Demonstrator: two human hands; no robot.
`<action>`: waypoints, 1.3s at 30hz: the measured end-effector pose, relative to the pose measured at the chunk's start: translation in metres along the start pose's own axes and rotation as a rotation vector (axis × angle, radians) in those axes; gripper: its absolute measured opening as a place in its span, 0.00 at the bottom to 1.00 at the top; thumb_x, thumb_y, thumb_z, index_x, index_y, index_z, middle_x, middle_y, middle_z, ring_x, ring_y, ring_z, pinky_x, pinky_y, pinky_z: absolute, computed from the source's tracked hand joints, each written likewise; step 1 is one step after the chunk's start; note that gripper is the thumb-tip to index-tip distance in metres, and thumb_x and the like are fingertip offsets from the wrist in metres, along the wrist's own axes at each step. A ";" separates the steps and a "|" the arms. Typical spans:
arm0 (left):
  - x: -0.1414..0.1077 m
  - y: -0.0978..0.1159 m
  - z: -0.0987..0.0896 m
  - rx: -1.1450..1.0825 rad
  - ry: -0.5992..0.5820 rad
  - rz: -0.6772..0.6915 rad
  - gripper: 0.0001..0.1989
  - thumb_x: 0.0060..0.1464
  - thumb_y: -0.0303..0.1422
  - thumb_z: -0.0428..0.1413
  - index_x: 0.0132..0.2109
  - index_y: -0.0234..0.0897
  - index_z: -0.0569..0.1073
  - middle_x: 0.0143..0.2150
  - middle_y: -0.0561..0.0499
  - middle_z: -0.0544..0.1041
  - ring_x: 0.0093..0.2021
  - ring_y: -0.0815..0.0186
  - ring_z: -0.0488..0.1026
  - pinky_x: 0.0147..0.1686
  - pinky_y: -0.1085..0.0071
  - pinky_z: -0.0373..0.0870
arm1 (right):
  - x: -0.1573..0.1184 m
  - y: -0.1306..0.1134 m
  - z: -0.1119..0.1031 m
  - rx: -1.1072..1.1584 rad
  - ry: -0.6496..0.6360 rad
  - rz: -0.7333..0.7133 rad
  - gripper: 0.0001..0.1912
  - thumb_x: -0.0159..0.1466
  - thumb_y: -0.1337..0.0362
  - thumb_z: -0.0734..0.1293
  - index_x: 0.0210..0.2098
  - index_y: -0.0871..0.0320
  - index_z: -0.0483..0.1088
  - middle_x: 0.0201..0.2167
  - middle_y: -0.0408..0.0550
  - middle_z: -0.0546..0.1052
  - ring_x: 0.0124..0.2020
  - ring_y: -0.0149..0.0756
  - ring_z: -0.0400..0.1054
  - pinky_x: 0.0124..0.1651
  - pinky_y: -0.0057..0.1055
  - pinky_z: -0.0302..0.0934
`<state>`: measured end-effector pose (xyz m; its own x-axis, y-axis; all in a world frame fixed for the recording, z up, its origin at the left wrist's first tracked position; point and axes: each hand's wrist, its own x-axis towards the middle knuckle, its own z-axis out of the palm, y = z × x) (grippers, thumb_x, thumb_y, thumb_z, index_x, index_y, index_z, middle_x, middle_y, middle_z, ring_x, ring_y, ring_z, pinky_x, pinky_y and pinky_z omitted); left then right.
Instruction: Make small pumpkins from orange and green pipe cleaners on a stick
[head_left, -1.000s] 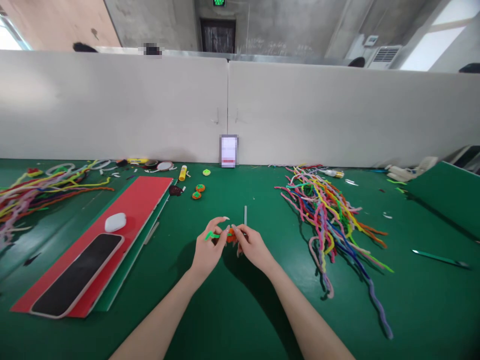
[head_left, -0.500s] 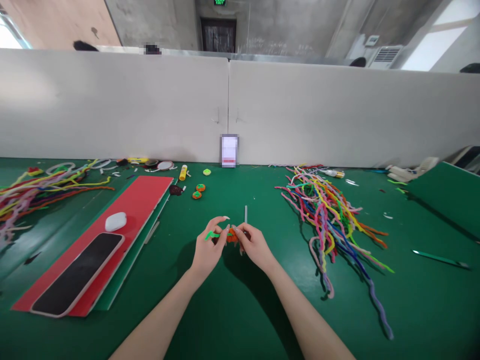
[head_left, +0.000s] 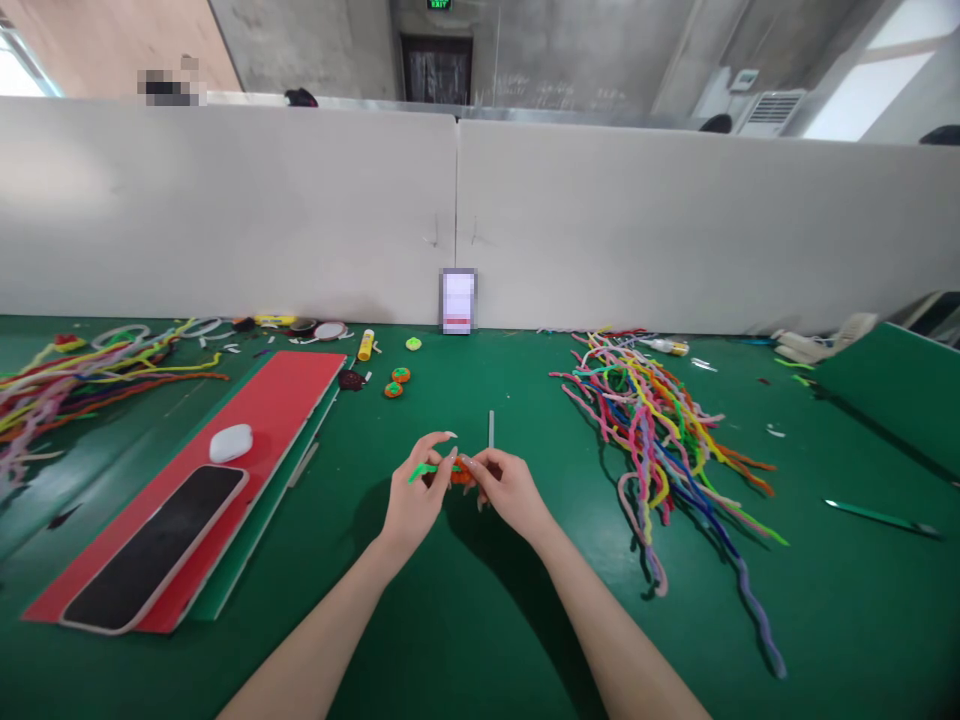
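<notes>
Between my two hands, low in the middle of the view, is a small orange fuzzy piece (head_left: 460, 477). A bright green fuzzy strip (head_left: 422, 471) runs from it across the fingers of my left hand (head_left: 414, 500), whose thumb and finger pinch the green strip at the orange piece. My right hand (head_left: 512, 492) grips the orange piece from the other side, fingers closed. Just beyond my right hand lies a thin grey stick (head_left: 491, 430). Two small orange rounds with green tops, a nearer one (head_left: 394, 390) and a farther one (head_left: 401, 375), rest farther off.
Colourful fuzzy stems (head_left: 645, 430) are heaped at right, others (head_left: 97, 385) at far left. A phone (head_left: 157, 550) and a white case (head_left: 231, 443) lie on red board (head_left: 292, 390). A glue stick (head_left: 366, 346), a green pen (head_left: 881, 518) and an upright screen (head_left: 458, 302) are around.
The orange piece has turned slightly between my fingers, and both hands have shifted very little. They keep their hold.
</notes>
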<state>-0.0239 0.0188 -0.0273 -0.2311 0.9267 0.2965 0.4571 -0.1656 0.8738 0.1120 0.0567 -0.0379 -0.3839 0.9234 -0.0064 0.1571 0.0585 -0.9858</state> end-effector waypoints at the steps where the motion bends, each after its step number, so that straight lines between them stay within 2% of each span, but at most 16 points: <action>1: 0.000 0.000 0.000 -0.005 0.001 -0.004 0.11 0.53 0.35 0.50 0.44 0.39 0.65 0.22 0.58 0.65 0.20 0.74 0.66 0.21 0.78 0.64 | -0.001 -0.002 0.000 -0.001 0.002 0.007 0.16 0.58 0.53 0.61 0.24 0.60 0.65 0.20 0.45 0.72 0.14 0.25 0.62 0.17 0.23 0.57; 6: 0.001 0.000 0.001 -0.047 -0.002 -0.030 0.11 0.53 0.35 0.49 0.44 0.38 0.65 0.21 0.59 0.64 0.17 0.75 0.64 0.19 0.79 0.63 | -0.001 -0.007 0.001 0.024 0.010 0.043 0.16 0.56 0.53 0.62 0.23 0.61 0.66 0.20 0.45 0.72 0.14 0.25 0.62 0.18 0.23 0.58; 14: 0.000 0.001 0.001 -0.043 0.000 -0.038 0.11 0.54 0.36 0.49 0.44 0.39 0.65 0.22 0.59 0.65 0.17 0.76 0.64 0.18 0.79 0.63 | 0.000 -0.002 0.003 0.036 0.037 0.031 0.18 0.55 0.51 0.63 0.23 0.61 0.66 0.18 0.46 0.73 0.15 0.27 0.64 0.18 0.23 0.58; 19: 0.001 0.002 -0.001 -0.039 0.001 -0.038 0.11 0.54 0.36 0.49 0.44 0.38 0.65 0.22 0.59 0.65 0.16 0.76 0.63 0.18 0.79 0.63 | 0.003 0.000 0.001 0.076 -0.063 0.055 0.20 0.57 0.49 0.61 0.29 0.63 0.69 0.24 0.49 0.75 0.18 0.27 0.67 0.18 0.22 0.59; 23: 0.001 0.002 -0.002 -0.043 0.006 -0.054 0.11 0.54 0.36 0.49 0.44 0.39 0.65 0.22 0.59 0.65 0.15 0.76 0.63 0.17 0.80 0.62 | 0.005 0.005 0.001 0.112 -0.112 0.087 0.23 0.59 0.48 0.56 0.28 0.63 0.67 0.24 0.49 0.75 0.18 0.27 0.69 0.17 0.20 0.57; 29: 0.000 0.003 -0.001 -0.060 0.008 -0.070 0.12 0.53 0.36 0.49 0.44 0.38 0.65 0.21 0.59 0.65 0.15 0.76 0.64 0.17 0.80 0.64 | 0.005 0.009 0.002 0.086 -0.102 0.060 0.21 0.59 0.49 0.57 0.30 0.62 0.67 0.25 0.48 0.74 0.18 0.28 0.69 0.17 0.21 0.59; 34: -0.002 0.003 0.001 -0.147 -0.057 -0.159 0.13 0.53 0.38 0.49 0.44 0.38 0.64 0.22 0.58 0.68 0.15 0.76 0.65 0.16 0.80 0.65 | 0.004 0.008 0.003 0.049 -0.073 0.027 0.20 0.60 0.50 0.57 0.29 0.61 0.66 0.22 0.44 0.71 0.19 0.29 0.69 0.17 0.21 0.59; 39: -0.003 0.000 0.004 -0.168 -0.048 -0.166 0.13 0.51 0.38 0.51 0.43 0.38 0.65 0.22 0.57 0.69 0.16 0.74 0.67 0.16 0.79 0.68 | 0.003 0.013 0.007 -0.003 -0.028 -0.009 0.18 0.60 0.51 0.57 0.29 0.60 0.66 0.22 0.44 0.72 0.18 0.29 0.68 0.18 0.23 0.59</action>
<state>-0.0192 0.0173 -0.0298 -0.2484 0.9602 0.1280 0.2657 -0.0595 0.9622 0.1068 0.0573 -0.0514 -0.4104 0.9119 -0.0026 0.1563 0.0675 -0.9854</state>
